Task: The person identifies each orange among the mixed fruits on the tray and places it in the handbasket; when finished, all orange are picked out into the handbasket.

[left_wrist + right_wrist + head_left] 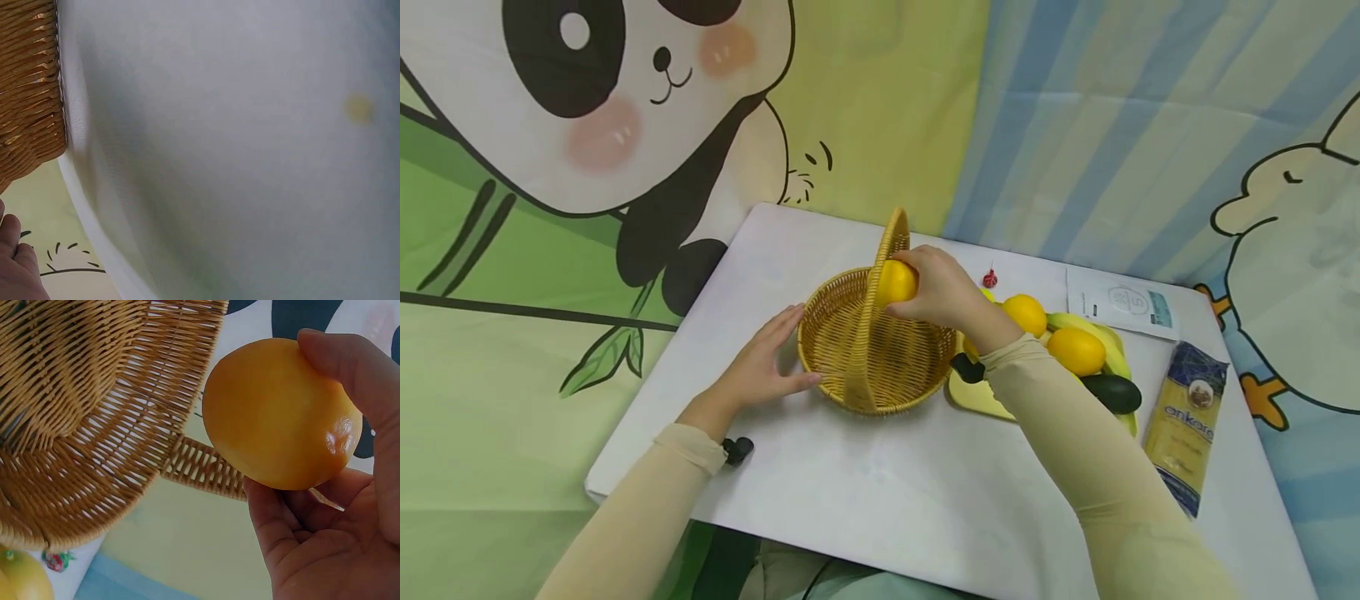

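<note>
Holding an orange (897,283) up beside the handle (859,375) of the basket (831,329).
Right hand (940,287): thumb and fingers curled round the orange. Left hand (763,362): fingers nearly straight, thumb spread, at the basket's left rim; cannot tell how firmly they touch. More oranges (1077,351), bananas (1116,358) and a dark green fruit (1112,393) lie on the table (865,492), right of the basket.

We see a white rectangular table (850,492) before cartoon-printed fabric walls (895,125). At left we find a large black-and-white panda (677,192) on green and yellow; at right, a pale, black-outlined bird (1300,283) beside blue-and-cream stripes (1090,125).
</note>
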{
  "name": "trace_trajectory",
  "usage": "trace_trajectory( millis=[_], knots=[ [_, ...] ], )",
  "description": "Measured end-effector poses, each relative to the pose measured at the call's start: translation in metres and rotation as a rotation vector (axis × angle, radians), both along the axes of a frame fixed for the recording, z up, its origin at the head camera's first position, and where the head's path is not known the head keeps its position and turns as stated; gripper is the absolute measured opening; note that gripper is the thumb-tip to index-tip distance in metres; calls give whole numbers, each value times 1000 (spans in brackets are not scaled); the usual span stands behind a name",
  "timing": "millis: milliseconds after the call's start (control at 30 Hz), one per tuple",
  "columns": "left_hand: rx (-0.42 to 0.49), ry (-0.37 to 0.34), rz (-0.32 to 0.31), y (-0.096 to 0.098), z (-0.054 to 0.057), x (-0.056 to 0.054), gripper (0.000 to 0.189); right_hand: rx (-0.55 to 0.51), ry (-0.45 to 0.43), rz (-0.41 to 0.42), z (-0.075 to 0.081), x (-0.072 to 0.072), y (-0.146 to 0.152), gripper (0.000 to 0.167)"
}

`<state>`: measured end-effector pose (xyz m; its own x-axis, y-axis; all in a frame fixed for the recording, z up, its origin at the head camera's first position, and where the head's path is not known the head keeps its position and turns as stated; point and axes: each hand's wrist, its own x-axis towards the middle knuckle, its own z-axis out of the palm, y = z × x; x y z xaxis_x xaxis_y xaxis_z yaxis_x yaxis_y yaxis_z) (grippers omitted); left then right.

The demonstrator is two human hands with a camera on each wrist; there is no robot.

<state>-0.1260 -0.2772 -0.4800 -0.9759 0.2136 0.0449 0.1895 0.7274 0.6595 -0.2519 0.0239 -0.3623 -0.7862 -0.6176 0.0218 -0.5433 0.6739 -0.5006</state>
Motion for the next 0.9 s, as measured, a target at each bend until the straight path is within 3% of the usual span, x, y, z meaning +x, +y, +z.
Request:
trace_trajectory(
  millis=[200,467,733,900],
  knots=[
    [-9,-15,4,2,1,0,119,21,-7,6,-11,-6,-10,82],
    [-1,-17,13,0,1,1,120,20,-19,33,-24,-9,-27,58],
    [8,-35,6,1,3,2,119,-6,-127,27,-33,-11,-42,84],
    [10,-31,9,-1,4,3,119,24,-126,70,-40,-11,-49,81]
  ],
)
